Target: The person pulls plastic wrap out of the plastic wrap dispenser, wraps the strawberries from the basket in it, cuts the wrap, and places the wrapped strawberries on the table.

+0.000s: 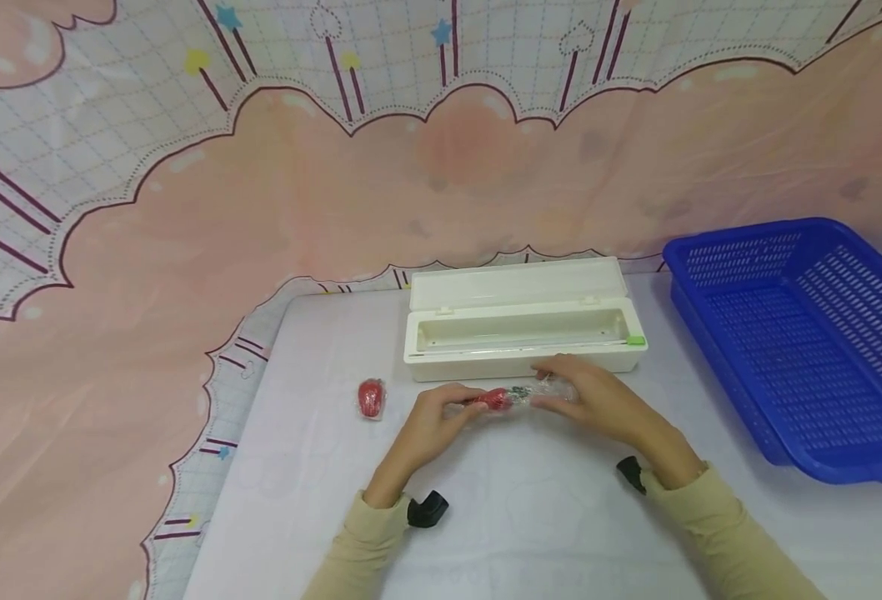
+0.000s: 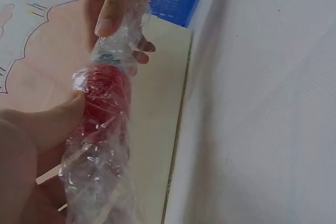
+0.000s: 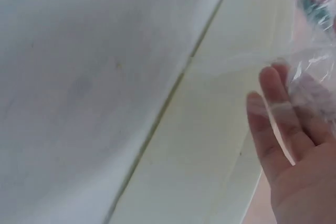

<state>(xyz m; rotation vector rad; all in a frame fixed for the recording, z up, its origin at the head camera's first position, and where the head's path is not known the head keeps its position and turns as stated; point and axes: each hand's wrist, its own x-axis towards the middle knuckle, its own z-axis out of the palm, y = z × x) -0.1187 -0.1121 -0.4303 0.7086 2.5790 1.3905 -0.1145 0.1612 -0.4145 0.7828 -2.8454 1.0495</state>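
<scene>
My left hand [image 1: 433,421] pinches a red object with a green end [image 1: 495,399], loosely wrapped in clear plastic film, between thumb and fingers. In the left wrist view the red body [image 2: 107,98] shows through crinkled film, and its exact kind is hard to tell. At the green end, my right hand [image 1: 598,400] holds the loose film [image 3: 310,77], thumb above and fingers below. Just behind both hands stands a long white cling film box [image 1: 471,367], its lid raised and a green slider at its right end. A second film-wrapped red object [image 1: 371,398] lies left of my left hand.
A blue plastic basket [image 1: 774,454] stands on the right side of the table. White cloth [image 1: 298,500] covers the tabletop. Behind it hangs a pink and white patterned curtain [image 1: 336,200]. Black wrist mounts [image 1: 428,509] show at both cuffs.
</scene>
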